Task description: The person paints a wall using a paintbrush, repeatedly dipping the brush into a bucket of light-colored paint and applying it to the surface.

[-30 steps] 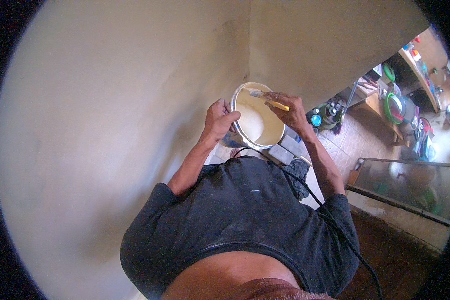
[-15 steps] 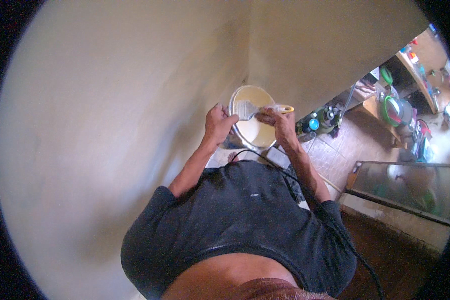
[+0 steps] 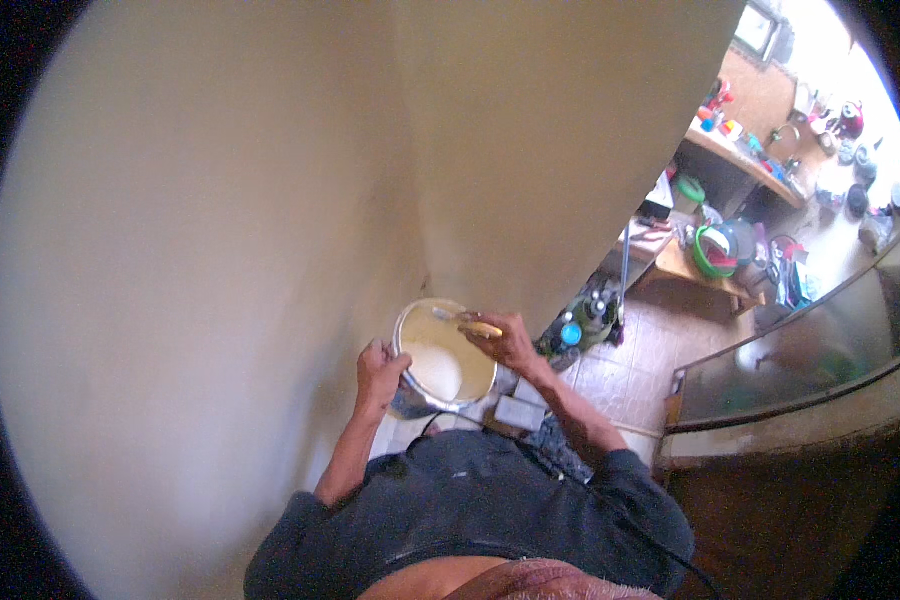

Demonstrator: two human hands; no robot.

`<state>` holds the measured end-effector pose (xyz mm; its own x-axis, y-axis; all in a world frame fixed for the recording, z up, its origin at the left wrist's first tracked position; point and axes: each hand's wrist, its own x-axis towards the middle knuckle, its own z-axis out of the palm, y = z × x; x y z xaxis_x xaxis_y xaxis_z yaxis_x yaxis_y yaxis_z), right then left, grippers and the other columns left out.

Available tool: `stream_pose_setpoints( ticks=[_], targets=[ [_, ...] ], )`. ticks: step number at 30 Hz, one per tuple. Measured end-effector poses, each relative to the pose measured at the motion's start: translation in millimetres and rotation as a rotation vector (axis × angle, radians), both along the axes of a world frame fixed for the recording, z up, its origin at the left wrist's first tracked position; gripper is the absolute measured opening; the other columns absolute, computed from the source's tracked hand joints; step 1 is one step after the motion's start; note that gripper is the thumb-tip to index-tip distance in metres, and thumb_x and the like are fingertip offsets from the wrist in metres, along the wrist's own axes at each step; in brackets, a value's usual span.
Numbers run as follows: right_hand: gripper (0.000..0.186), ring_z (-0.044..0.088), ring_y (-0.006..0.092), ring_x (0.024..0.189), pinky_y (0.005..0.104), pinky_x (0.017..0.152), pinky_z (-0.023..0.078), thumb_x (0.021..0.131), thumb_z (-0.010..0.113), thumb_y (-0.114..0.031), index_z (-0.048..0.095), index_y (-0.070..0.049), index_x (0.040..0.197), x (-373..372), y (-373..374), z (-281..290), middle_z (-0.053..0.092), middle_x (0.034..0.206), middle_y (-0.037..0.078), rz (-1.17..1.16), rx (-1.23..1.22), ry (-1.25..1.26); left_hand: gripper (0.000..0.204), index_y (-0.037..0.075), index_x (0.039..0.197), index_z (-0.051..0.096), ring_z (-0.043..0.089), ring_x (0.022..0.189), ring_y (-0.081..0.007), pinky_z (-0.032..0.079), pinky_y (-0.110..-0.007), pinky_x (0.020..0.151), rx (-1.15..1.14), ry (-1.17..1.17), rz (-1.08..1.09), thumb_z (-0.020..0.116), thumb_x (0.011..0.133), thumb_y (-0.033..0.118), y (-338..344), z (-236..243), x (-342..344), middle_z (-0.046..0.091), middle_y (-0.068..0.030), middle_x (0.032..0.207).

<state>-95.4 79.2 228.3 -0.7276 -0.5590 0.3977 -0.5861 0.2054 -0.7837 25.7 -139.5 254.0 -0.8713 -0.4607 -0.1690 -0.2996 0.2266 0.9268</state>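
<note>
My left hand (image 3: 380, 375) grips the left rim of a round paint bucket (image 3: 485, 385), its thumb over the edge. Pale cream paint (image 3: 433, 372) lies at the bottom of the bucket, and the inner wall is coated with it. Above the bucket's right side, my right hand (image 3: 505, 343) is closed around a paintbrush (image 3: 483, 328) with a yellow handle. The brush is tilted, its head pointing left over the bucket's far inside. The bristles are hard to make out.
Beige walls meet in a corner (image 3: 417, 200) ahead of me. Dark bottles (image 3: 595, 315) stand on the tiled floor past the wall's right edge. A green basin (image 3: 710, 255) sits on a low wooden table (image 3: 680, 262). At right is a glass-panelled low partition (image 3: 790, 370).
My view has tilted up, so the bucket and both hands sit lower and further left. The brush head has moved from the bucket's left side toward its far right.
</note>
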Motion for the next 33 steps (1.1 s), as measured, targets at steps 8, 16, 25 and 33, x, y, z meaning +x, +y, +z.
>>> stream_pose_setpoints(
  ticks=[8, 16, 25, 33],
  targets=[
    [0.019, 0.067, 0.0251, 0.076, 0.0351, 0.069, 0.057, 0.08, 0.062, -0.007, 0.062, 0.009, 0.09, 30, -34, -20, 0.067, 0.085, 0.017, -0.079, -0.491, -1.003, 0.02, 0.0, 0.073, 0.048, 0.055, 0.049, -0.0142, 0.047, -0.029, 0.04, -0.267, 0.213, -0.006, 0.066, 0.066, 0.007, -5, -33, -8, 0.054, -0.0081, 0.064],
    [0.023, 0.066, 0.0252, 0.086, 0.0362, 0.075, 0.054, 0.081, 0.064, -0.007, 0.064, 0.003, 0.101, 3, -16, -6, 0.067, 0.097, 0.014, 0.048, -0.196, -0.358, 0.021, -0.003, 0.071, 0.049, 0.057, 0.048, -0.0167, 0.048, -0.031, 0.037, -0.061, 0.127, 0.021, 0.065, 0.065, 0.008, 8, 9, -1, 0.054, -0.0102, 0.064],
    [0.027, 0.064, 0.0208, 0.078, 0.036, 0.076, 0.053, 0.075, 0.072, -0.023, 0.064, 0.0, 0.087, -17, 3, -93, 0.066, 0.089, 0.011, 0.051, -0.789, -0.823, 0.027, -0.001, 0.078, 0.056, 0.061, 0.071, -0.0229, 0.049, -0.036, 0.066, -0.376, 0.017, 0.023, 0.07, 0.066, 0.019, 9, 15, -8, 0.06, -0.0116, 0.071],
    [0.022, 0.067, 0.0272, 0.078, 0.0358, 0.073, 0.056, 0.08, 0.059, -0.005, 0.059, 0.012, 0.093, 35, -31, 26, 0.065, 0.089, 0.02, -0.092, -0.682, -1.089, 0.023, 0.0, 0.075, 0.051, 0.057, 0.052, -0.018, 0.047, -0.032, 0.045, -0.167, 0.052, -0.004, 0.068, 0.067, 0.014, 10, 39, -3, 0.055, -0.0087, 0.063]
  ],
)
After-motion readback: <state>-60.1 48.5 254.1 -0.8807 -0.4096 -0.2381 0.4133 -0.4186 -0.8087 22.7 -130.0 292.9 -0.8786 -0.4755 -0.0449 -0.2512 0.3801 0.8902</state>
